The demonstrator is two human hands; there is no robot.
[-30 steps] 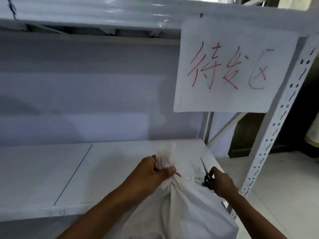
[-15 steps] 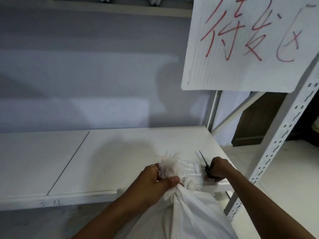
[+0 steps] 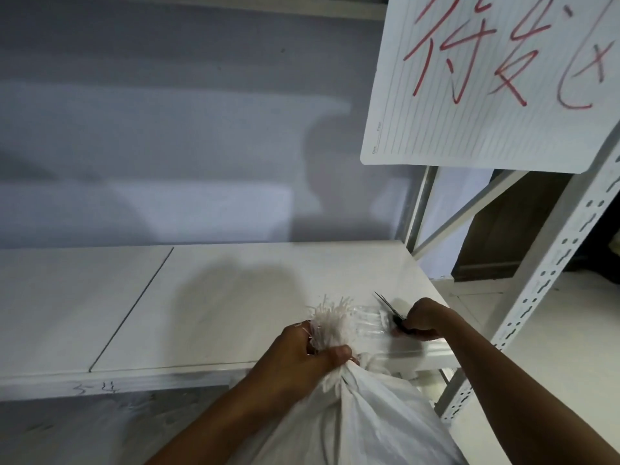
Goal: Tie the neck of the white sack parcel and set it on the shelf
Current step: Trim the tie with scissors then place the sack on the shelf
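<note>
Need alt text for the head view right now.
The left hand grips the gathered neck of a white sack at the shelf edge; the right hand holds black scissors. A paper sign hangs above.

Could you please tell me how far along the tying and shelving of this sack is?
Done: the white sack's neck is gathered. In hand: the left hand pinches that neck below its frayed top, and the right hand holds scissors beside it; any tie is hidden. Left: setting the sack on the shelf, whose front edge it hangs below.
</note>
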